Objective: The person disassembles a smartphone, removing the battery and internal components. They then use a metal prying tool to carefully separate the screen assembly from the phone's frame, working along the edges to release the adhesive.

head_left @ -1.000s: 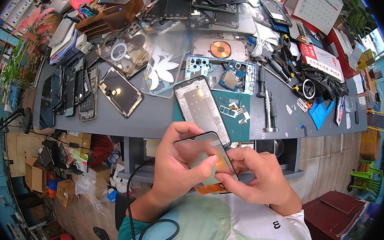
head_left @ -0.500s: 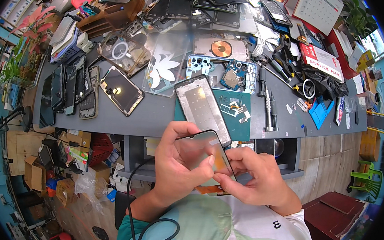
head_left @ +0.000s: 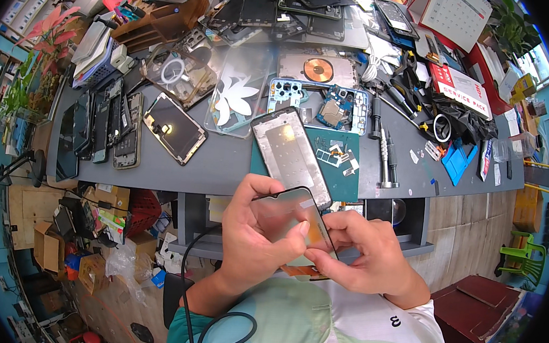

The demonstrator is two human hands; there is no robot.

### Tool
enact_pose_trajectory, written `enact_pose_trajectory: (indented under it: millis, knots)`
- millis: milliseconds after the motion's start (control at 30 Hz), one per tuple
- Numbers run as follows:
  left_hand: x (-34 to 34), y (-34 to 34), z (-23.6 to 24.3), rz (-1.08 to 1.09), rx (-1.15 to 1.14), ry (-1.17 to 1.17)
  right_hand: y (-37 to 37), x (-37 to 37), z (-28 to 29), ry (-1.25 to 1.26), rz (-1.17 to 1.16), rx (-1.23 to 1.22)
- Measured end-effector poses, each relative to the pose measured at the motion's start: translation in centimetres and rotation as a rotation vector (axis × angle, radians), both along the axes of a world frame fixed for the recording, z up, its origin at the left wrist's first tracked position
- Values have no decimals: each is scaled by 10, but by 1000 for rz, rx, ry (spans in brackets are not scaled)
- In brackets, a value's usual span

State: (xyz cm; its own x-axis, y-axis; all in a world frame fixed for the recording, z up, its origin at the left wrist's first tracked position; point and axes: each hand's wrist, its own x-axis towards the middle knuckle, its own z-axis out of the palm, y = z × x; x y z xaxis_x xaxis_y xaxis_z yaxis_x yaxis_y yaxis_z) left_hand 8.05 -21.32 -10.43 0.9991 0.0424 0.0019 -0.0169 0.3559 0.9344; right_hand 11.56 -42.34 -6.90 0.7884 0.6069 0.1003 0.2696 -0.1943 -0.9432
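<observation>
A phone screen (head_left: pixel 292 213) with a translucent back and dark rim is gripped by my left hand (head_left: pixel 253 234), thumb across its face, fingers round the left side. My right hand (head_left: pixel 364 256) pinches the same screen at its lower right, where an orange flex cable (head_left: pixel 299 271) shows below. Just beyond, a silver phone frame (head_left: pixel 288 156) lies diagonally on a green mat (head_left: pixel 344 193), beside small loose metal parts (head_left: pixel 346 158). Behind it are a light blue phone housing (head_left: pixel 284 95) and a blue circuit board (head_left: pixel 334 112).
The grey desk (head_left: pixel 209 179) holds several opened phones (head_left: pixel 110 133), clear cases (head_left: pixel 228 103), screwdrivers (head_left: pixel 386 161), cables (head_left: pixel 373 63), a blue plastic holder (head_left: pixel 459 160) and a calendar (head_left: pixel 448 11). A black cable (head_left: pixel 186 268) loops down by my left arm.
The screen has shifted very slightly toward the desk since a second ago, with both my hands keeping nearly the same grip on it.
</observation>
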Motion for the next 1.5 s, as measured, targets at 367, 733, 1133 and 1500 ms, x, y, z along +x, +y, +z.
enact_pose_trajectory:
  millis: [367, 733, 1133, 1500]
  knots:
    - [1, 1, -1, -5, 15, 13, 2, -1, -1, 31, 9, 11]
    - [4, 0, -3, -26, -84, -41, -4, -2, -8, 108, -38, 85]
    - [-12, -10, -7, 151, 349, -254, -3, -2, -12, -344, -218, 193]
    - [-14, -5, -14, 110, 676, -542, -5, -5, -14, -493, -160, 241]
